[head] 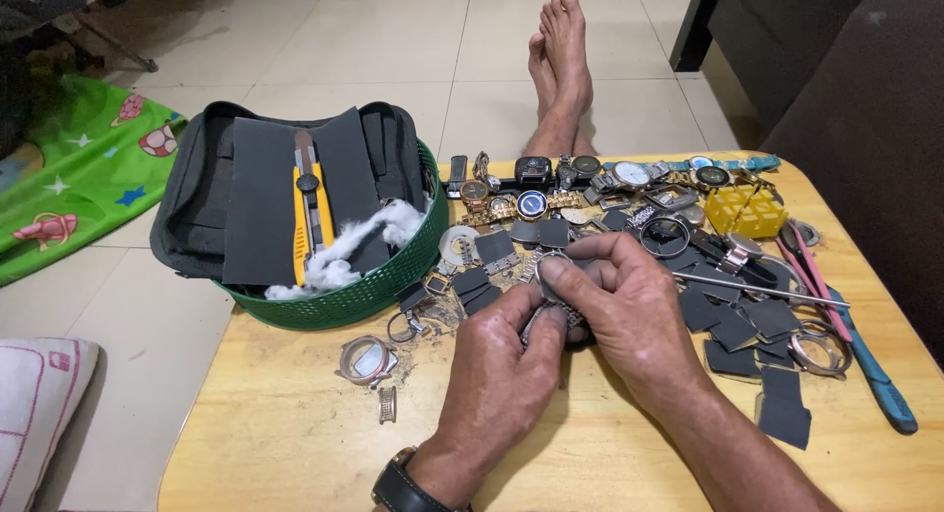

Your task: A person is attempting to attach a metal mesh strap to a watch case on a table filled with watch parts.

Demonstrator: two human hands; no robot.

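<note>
Both my hands meet over the middle of a small wooden table (295, 443). My left hand (501, 369), with a dark wristwatch on its wrist, and my right hand (629, 305) together pinch a silver metal watch with its band (553, 276) between the fingertips. Small dark sandpaper squares (733, 325) and loose watch parts lie scattered around the hands. A row of wristwatches (590, 182) lies along the far edge of the table.
A green basket (379, 291) at the left holds a black bag, dark sandpaper sheets, white cotton and a yellow utility knife (313, 217). A yellow block (744, 212), pink and blue tools (865, 364) and a watch case (366, 360) lie about. My bare feet (560, 60) stretch out beyond the table.
</note>
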